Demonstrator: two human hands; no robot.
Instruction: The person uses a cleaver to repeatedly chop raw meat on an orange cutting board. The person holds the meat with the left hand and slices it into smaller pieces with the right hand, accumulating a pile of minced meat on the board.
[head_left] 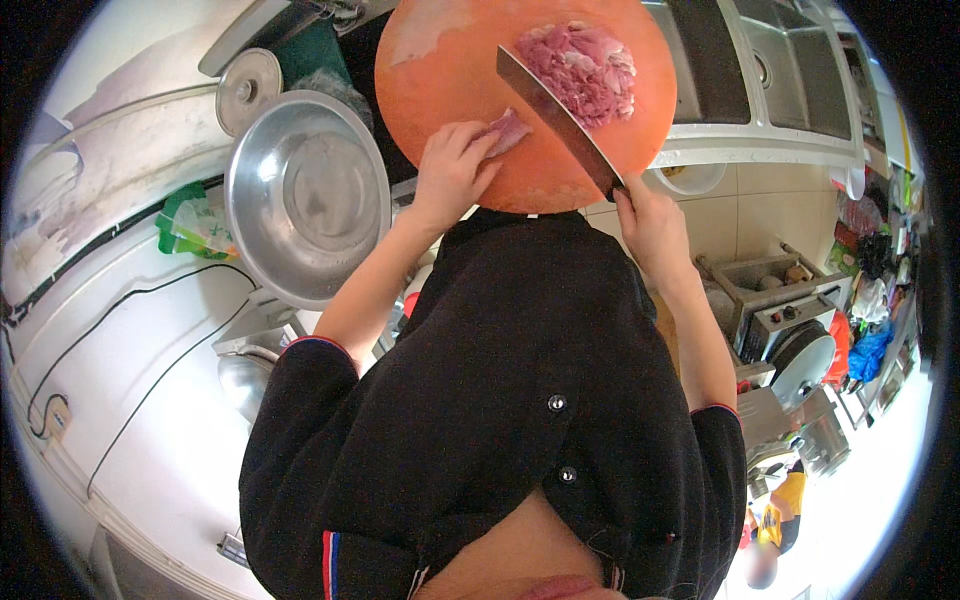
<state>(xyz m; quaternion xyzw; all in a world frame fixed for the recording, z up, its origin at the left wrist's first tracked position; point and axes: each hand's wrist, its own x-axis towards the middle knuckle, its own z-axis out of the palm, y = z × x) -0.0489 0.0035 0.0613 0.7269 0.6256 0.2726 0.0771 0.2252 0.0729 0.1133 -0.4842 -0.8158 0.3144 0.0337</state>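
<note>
A round orange cutting board [440, 90] lies in front of me. My left hand [455, 165] rests at its near left, fingers closed on a small piece of raw meat [511, 131]. In my right hand [652, 225] is the handle of a cleaver [560, 120], at the board's near right edge. Its long dark blade slants up and left across the board, between the piece in my left hand and a pile of cut raw meat [585, 72]. The pile sits at the far right of the board, close beside the blade.
Left of the board stands a large metal basin [335, 190], with a round metal lid [249, 90] beyond it. A green plastic bag [190, 220] lies by the basin. Metal sinks [795, 75] are at the right. Another person [780, 515] is far off at lower right.
</note>
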